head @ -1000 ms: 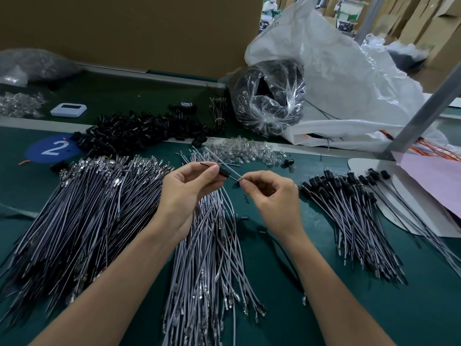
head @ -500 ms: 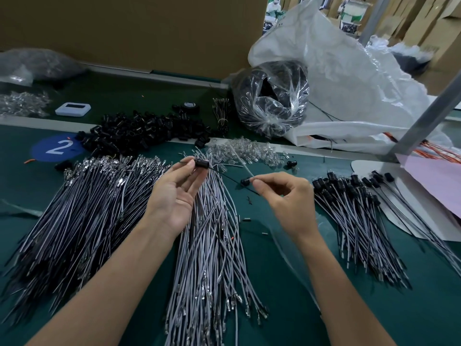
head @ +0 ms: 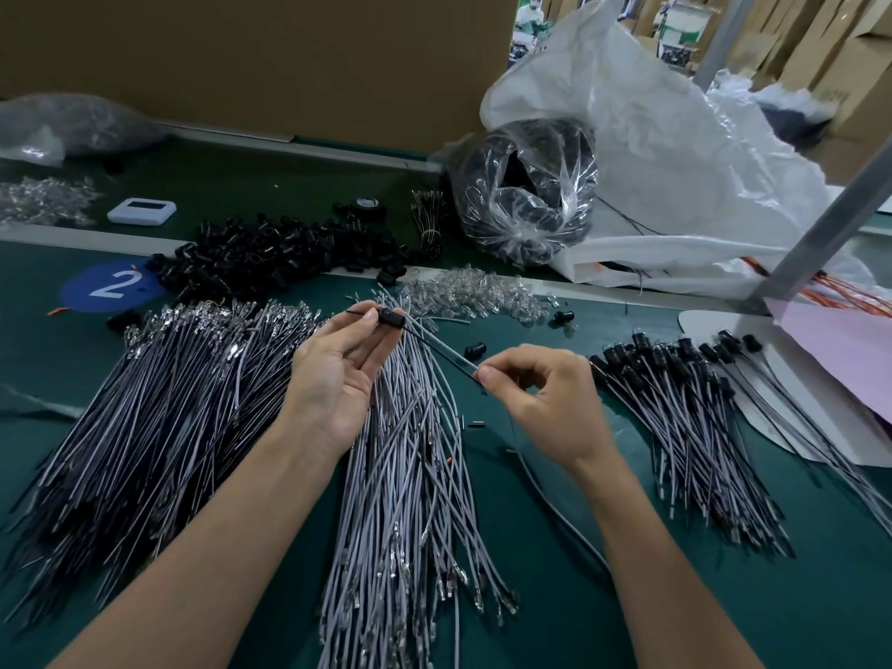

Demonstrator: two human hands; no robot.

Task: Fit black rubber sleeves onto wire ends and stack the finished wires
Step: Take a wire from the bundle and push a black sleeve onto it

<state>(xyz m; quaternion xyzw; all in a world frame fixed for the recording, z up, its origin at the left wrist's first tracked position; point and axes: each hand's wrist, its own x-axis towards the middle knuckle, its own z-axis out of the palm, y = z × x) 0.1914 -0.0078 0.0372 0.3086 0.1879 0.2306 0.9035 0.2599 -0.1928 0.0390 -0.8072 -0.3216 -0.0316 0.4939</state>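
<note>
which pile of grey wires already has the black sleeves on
The right-hand pile of grey wires: black rubber sleeves cap its far ends. The left pile and middle pile have none.

Grey wires cut off below, orange wires cropped right

We see a green surface bearing a broad pile of grey wires at left, a second pile in the middle, sleeved wires at right, and farther back a heap of black sleeves beside clear parts.
</note>
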